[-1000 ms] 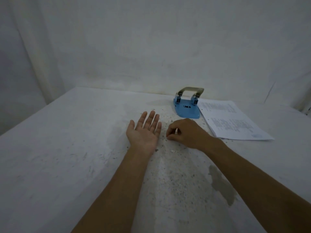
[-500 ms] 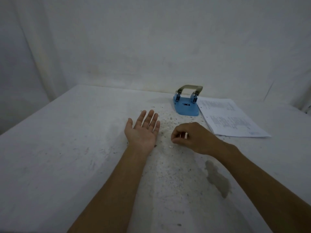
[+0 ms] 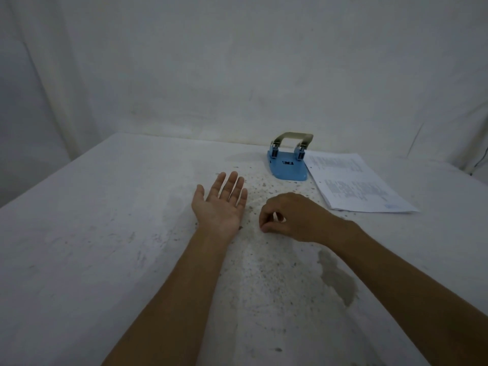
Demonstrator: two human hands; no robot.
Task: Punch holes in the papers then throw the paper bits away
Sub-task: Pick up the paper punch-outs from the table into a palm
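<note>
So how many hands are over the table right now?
2. The left hand lies open, palm up, on the table. The right hand is just to its right, fingertips pinched together near the table. None seem hidden.

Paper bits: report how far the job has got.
Done: the papers beside the hole punch show punched holes along their edge. In hand: the right hand pinches at bits on the table next to the open, palm-up left hand. Left: scattered paper bits remain to collect and throw away.
</note>
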